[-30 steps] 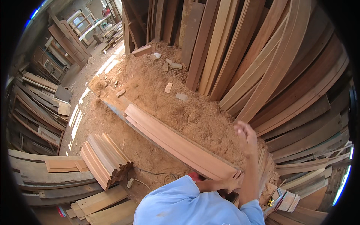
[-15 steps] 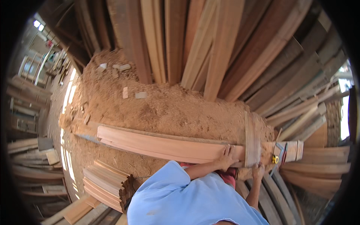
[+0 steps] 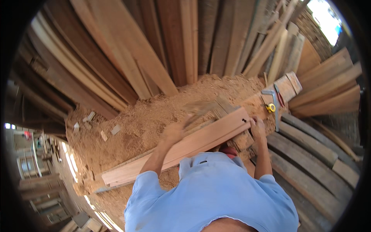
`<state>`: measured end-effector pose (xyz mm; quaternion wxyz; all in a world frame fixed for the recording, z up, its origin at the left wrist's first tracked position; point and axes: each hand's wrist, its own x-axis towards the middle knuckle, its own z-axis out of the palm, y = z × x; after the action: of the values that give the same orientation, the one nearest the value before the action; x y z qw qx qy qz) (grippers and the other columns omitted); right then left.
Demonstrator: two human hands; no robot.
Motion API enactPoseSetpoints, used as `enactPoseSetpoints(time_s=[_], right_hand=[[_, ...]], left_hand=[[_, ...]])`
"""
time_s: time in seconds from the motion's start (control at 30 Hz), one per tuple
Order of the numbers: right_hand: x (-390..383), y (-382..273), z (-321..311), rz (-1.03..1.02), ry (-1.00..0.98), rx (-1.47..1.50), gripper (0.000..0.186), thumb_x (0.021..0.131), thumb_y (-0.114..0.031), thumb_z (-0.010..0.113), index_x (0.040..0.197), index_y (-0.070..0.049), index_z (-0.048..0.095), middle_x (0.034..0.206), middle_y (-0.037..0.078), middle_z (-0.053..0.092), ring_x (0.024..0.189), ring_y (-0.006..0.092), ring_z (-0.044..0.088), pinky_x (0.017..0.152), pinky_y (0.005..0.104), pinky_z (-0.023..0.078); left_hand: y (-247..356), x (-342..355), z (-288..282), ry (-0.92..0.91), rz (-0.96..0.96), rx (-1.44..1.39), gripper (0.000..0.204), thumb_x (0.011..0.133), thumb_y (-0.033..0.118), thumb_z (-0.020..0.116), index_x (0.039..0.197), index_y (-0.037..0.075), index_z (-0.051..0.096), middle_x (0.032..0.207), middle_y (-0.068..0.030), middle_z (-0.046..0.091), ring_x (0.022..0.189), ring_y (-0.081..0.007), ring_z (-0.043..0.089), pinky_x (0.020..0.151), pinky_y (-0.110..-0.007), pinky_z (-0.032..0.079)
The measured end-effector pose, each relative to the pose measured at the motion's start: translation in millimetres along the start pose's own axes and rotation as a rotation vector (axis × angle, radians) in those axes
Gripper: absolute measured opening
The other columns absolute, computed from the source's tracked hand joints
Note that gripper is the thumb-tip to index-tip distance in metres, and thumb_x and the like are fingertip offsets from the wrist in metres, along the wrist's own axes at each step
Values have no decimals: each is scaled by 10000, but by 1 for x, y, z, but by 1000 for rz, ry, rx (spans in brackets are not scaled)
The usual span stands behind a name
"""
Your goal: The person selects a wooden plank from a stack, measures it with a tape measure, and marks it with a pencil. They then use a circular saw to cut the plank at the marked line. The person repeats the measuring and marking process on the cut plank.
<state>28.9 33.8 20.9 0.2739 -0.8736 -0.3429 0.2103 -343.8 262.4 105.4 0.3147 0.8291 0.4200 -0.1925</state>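
A long reddish plank [image 3: 177,151] with a stepped edge lies slantwise in front of me on a lower beam. Two dark notches or holes [image 3: 244,120] mark its right end. My right hand [image 3: 258,127] is at that end, its fingers curled against the corner; whether they hold anything small is hidden. My left hand [image 3: 172,133] is above the plank's middle, smeared by motion. From it a blurred, flat greyish-brown piece of wood [image 3: 201,109] points away to the right. A short crosspiece [image 3: 243,141] shows under the plank near its right end.
Right of the plank, the beam's end [image 3: 288,89] carries a yellow tape measure [image 3: 270,108], a metal square [image 3: 276,116] and red-handled pliers [image 3: 279,96]. Sawdust [image 3: 154,116] covers the ground beyond. Tall boards [image 3: 189,42] lean at the back; dark timbers [image 3: 309,170] lie at right.
My view has turned, so the plank now slants up to the right. My left hand has left the plank's surface. The grey wood across the plank's right end is gone, baring dark notches.
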Motion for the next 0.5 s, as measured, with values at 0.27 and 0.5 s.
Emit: enactPoseSetpoints(time_s=[0.27,0.5], right_hand=[[15,81,-17,319,16,-21,401,943,-269,621,1244,-7,666,1187,246,706,1149,389,661,1010,466,499],[29,147,-40,697,145,-181,655,913,-320,672,1490,-100,455,1497,244,442,1369,447,460,1130,517,409]], left_hand=[[-75,-16,-6,-10,-430,255,732,842,43,551,1512,324,464,1213,-231,698,1136,-414,675,952,-510,538],[-86,64,59,-177,-351,202,755,836,78,517,1561,272,432,1355,-263,627,1262,-412,610,1060,-485,482]])
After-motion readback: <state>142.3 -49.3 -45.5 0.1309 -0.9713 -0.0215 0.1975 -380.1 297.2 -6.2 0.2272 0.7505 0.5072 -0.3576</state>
